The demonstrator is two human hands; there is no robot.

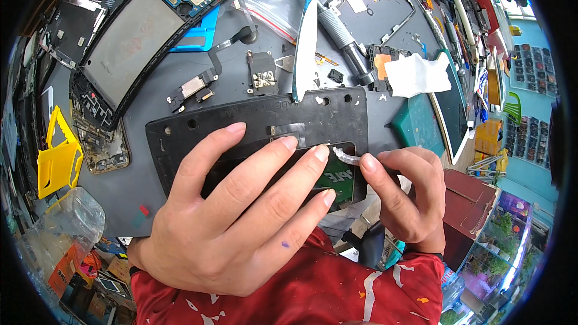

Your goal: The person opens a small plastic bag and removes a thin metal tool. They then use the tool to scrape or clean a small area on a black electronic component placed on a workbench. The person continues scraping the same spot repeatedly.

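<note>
A thick black plate [241,114] with round holes near its far edge lies in front of me at the table's front. My left hand [241,222] rests on it, palm down and fingers spread, pressing across its middle. Part of a green panel [343,189] with pale lettering shows in an opening of the plate, and my left hand hides the rest. My right hand [412,189] is beside the plate's right edge. Between its thumb and index finger it pinches a thin, crinkled, translucent strip [347,157], whose far end reaches over the opening's corner.
Beyond the plate lie a white curved blade-like tool [306,42], a grey metal cylinder tool [342,36], a torn white paper [419,75] and small phone parts [262,72]. A phone frame [129,45] stands left, near a yellow plastic piece [58,156]. A green block [419,124] sits right.
</note>
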